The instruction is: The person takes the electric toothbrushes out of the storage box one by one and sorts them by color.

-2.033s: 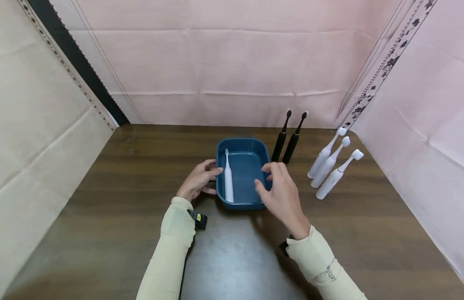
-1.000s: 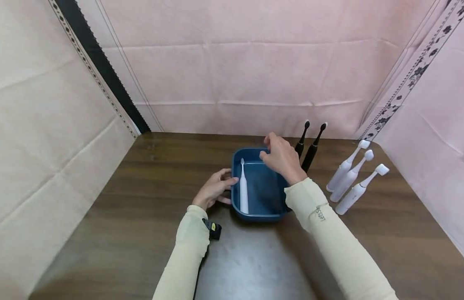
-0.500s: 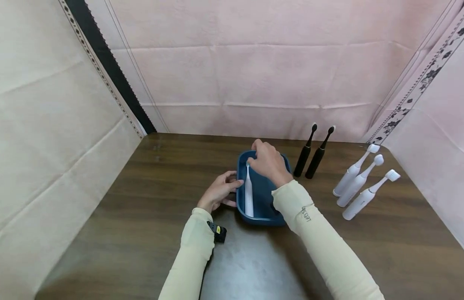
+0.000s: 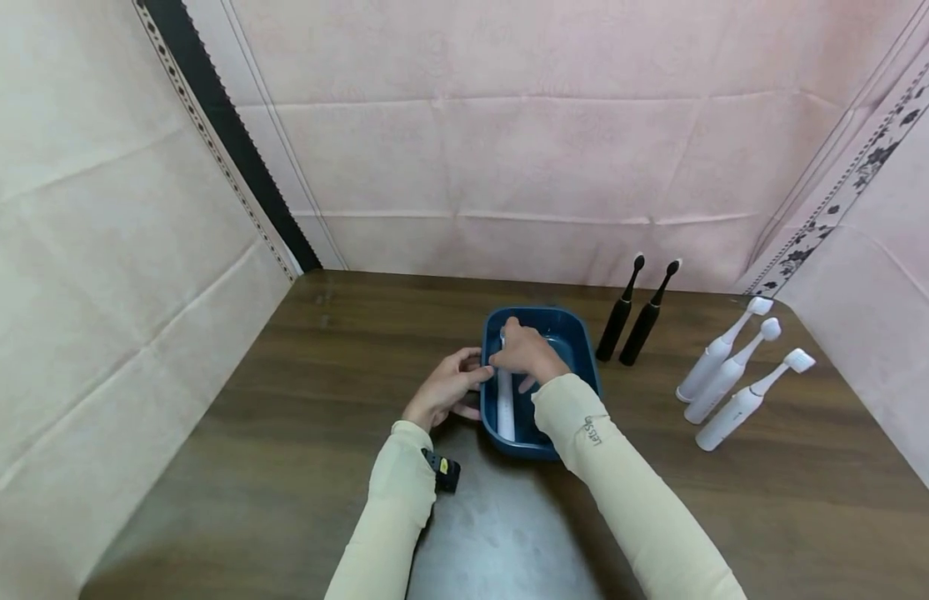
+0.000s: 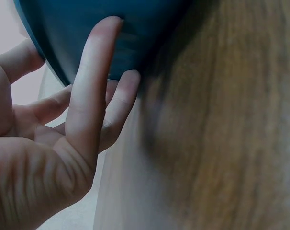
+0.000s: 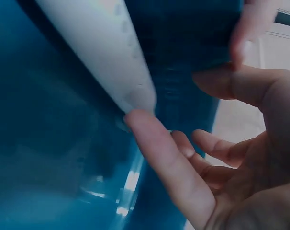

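Note:
A blue rectangular tub (image 4: 584,350) stands on the table. My left hand (image 4: 449,387) holds its left wall; in the left wrist view the fingers (image 5: 90,86) lie along the outside, and in the right wrist view a thumb (image 6: 252,31) hooks over the rim. Inside the tub, along its left wall, lies a white electric toothbrush (image 4: 505,408). My right hand (image 4: 530,354) is down in the tub over the brush's upper part, its fingers spread. One fingertip overlaps the top of the handle in the right wrist view, while the thumb stands apart. The brush head is mostly hidden.
Two black electric toothbrushes (image 4: 616,325) stand upright behind the tub's right side. Farther right, three white electric toothbrushes (image 4: 729,421) stand in a group. Fabric walls (image 4: 509,167) enclose the wooden table (image 4: 344,358) at the back and sides.
My right hand has come from the tub's right side, over its far end, then left and down to the white toothbrush. The left hand keeps its place on the tub. The view has shifted.

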Available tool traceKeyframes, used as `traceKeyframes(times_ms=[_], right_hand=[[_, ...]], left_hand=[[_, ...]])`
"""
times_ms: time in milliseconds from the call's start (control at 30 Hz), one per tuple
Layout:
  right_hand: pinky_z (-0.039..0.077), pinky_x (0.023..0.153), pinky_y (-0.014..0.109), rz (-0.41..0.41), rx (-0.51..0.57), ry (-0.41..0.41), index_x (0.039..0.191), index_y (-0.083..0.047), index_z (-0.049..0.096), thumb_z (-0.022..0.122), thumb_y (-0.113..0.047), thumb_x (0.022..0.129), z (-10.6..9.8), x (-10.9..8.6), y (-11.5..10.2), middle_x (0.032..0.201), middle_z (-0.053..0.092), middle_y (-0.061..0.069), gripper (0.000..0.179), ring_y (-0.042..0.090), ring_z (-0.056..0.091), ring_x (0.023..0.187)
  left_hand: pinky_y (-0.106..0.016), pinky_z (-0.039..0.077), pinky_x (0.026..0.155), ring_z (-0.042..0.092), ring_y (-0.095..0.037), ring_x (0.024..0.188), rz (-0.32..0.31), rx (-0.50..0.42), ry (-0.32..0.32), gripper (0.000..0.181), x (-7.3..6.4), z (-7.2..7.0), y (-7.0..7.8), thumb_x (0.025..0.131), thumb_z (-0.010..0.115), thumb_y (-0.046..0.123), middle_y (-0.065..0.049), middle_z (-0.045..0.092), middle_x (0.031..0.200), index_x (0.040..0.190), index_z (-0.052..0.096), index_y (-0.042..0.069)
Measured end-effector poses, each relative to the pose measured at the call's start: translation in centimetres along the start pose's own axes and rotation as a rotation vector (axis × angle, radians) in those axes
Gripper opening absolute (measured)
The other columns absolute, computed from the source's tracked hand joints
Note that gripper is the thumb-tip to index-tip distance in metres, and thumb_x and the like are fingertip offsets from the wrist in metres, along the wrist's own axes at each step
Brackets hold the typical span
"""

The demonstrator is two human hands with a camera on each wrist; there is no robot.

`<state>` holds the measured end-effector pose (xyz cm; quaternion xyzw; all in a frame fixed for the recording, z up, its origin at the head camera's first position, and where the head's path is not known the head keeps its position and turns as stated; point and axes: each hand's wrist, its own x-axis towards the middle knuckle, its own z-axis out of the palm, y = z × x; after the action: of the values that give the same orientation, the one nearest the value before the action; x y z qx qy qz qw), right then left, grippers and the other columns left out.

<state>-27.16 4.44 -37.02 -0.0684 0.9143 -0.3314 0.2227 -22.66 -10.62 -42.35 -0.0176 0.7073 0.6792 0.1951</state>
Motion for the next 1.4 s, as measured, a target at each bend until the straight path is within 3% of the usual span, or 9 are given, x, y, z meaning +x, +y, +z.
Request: traceKeyframes(times_ms=[167,667,900,1133,1400], right_hand=[[0.059,0.062,0.040,0.073,0.049,-0.061,0.149,-0.008,0.007,0.059,-0.023,0.091,0.4,0.5,0.4,0.144,0.034,0.023,0.079,0.038,0.052,0.115],[0.059,0.060,0.038,0.066,0.120,-0.073,0.144,-0.005,0.021,0.062,-0.021,0.089,0.5,0.6,1.1,0.129,0.046,0.022,0.070,0.034,0.057,0.105],[0.059,0.062,0.038,0.067,0.157,-0.104,0.148,-0.005,0.013,0.059,-0.022,0.091,0.6,0.1,1.3,0.137,0.039,0.021,0.075,0.032,0.058,0.102],[0.059,0.066,0.042,0.032,0.222,-0.092,0.135,-0.002,0.031,0.061,-0.018,0.090,0.3,-0.4,1.9,0.119,0.047,0.020,0.056,0.032,0.057,0.099],[0.059,0.064,0.040,-0.015,0.218,-0.061,0.125,-0.001,0.037,0.058,-0.015,0.091,-1.1,-1.1,1.5,0.112,0.048,0.018,0.042,0.031,0.057,0.097]], left_hand=[[-0.044,0.058,0.068,0.054,-0.029,0.111,0.010,0.007,0.005,0.054,-0.3,0.0,0.3,0.091,0.059,0.030,-0.007,0.047,0.135,0.140,0.039,0.018],[-0.045,0.058,0.068,0.051,-0.032,0.116,0.022,0.015,0.003,0.053,-0.4,0.0,1.0,0.093,0.057,0.028,-0.008,0.046,0.136,0.141,0.037,0.019],[-0.044,0.058,0.065,0.052,-0.031,0.113,0.019,0.014,0.010,0.052,-0.4,0.3,0.5,0.093,0.057,0.029,-0.008,0.047,0.133,0.140,0.039,0.018],[-0.045,0.058,0.067,0.052,-0.031,0.112,0.005,0.017,-0.003,0.055,-0.4,0.5,0.1,0.092,0.059,0.031,-0.008,0.047,0.134,0.141,0.038,0.017],[-0.044,0.058,0.068,0.054,-0.030,0.111,-0.005,0.032,-0.005,0.051,-0.3,0.2,0.2,0.093,0.056,0.030,-0.009,0.047,0.135,0.140,0.038,0.019]])
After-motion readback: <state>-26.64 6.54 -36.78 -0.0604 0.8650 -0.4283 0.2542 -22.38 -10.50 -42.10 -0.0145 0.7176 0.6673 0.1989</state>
